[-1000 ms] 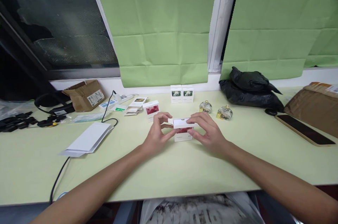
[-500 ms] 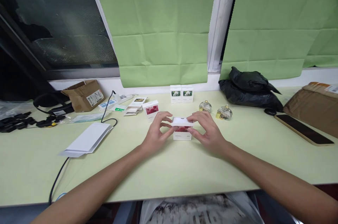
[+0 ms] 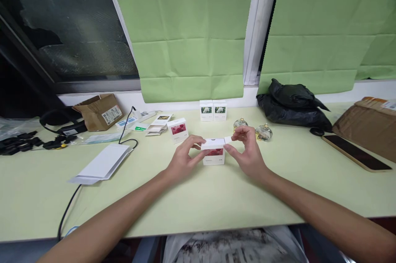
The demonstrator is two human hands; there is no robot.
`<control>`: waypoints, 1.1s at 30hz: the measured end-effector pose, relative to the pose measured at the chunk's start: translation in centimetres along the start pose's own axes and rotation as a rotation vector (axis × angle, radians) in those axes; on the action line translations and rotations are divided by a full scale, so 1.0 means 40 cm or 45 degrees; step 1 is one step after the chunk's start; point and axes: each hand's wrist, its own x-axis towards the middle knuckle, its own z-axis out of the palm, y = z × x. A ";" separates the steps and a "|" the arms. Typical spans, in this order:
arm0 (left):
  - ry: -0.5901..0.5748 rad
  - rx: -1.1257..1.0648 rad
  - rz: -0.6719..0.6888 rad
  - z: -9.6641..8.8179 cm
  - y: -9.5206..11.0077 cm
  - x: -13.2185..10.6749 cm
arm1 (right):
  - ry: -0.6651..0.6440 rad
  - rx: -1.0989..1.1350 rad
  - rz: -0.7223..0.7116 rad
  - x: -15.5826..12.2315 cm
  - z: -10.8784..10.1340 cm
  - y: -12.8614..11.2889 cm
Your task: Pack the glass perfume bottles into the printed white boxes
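A small white box with a red flower picture (image 3: 213,159) stands upright on the table between my hands. My left hand (image 3: 186,155) grips its left side, thumb at the front and fingers behind. On the box's right, a small white side flap (image 3: 228,140) sticks out, with the thumb and forefinger of my right hand (image 3: 247,152) around it. A similar red-flower box (image 3: 178,130) stands just behind my left hand. Two ornate glass pieces with gold parts stand beyond my right hand; one (image 3: 264,132) is plainly visible, the other (image 3: 240,122) partly hidden by my fingers.
Two white-flower boxes (image 3: 213,111) stand side by side at the back. Folded cartons (image 3: 159,124), a white folded sheet (image 3: 103,163), a black cable (image 3: 70,209) and a cardboard box (image 3: 98,112) lie left. Rightward are a black bag (image 3: 293,106), a phone (image 3: 355,152) and a brown parcel (image 3: 368,124).
My right hand has shifted slightly right, away from the box's top front corner, and the right side flap now sticks outward. My left hand still holds the box, which stands in place.
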 end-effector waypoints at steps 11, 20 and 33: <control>-0.026 -0.011 0.031 -0.009 -0.008 -0.004 | -0.246 -0.047 -0.176 -0.018 -0.007 -0.028; 0.055 -0.041 0.085 -0.010 0.017 0.002 | -0.198 -0.222 -0.415 -0.002 -0.009 -0.028; 0.050 -0.173 -0.057 0.004 -0.013 -0.021 | -0.348 -0.152 -0.289 0.002 -0.013 -0.031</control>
